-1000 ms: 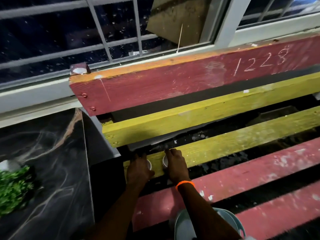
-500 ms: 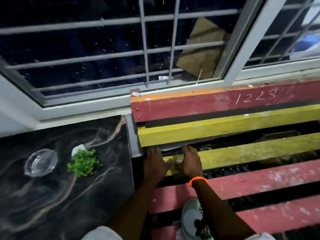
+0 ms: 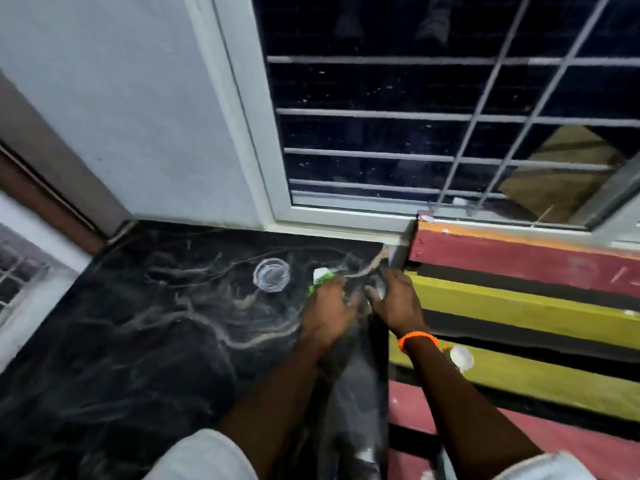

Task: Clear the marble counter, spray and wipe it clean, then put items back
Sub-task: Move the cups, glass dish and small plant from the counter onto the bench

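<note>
The black marble counter (image 3: 145, 323) fills the lower left of the view, its long axis running from about seven o'clock up toward one o'clock, where its far edge meets the white window frame (image 3: 277, 188). Its right edge runs almost straight down toward six o'clock, beside the red and yellow wooden bench (image 3: 519, 306), whose slats lie crosswise toward three o'clock. A small clear glass bowl (image 3: 272, 274) sits upright on the marble near the far edge, at about eleven o'clock from the left hand (image 3: 329, 313). Just beside it, toward three o'clock, is a small green plant in a white pot (image 3: 321, 276), partly covered by the left hand; motion blur hides whether the fingers touch or grip it, so its hold cannot be told. The right hand (image 3: 398, 303), wearing an orange wristband (image 3: 417, 339), is over the counter's right edge at the bench side; something pale shows at its fingers, but blur hides whether they pinch it. A small white round object (image 3: 461, 356) rests on a yellow slat, at about four o'clock from the right wrist. Both forearms reach in from the bottom edge, with pale sleeves at the frame's foot.
</note>
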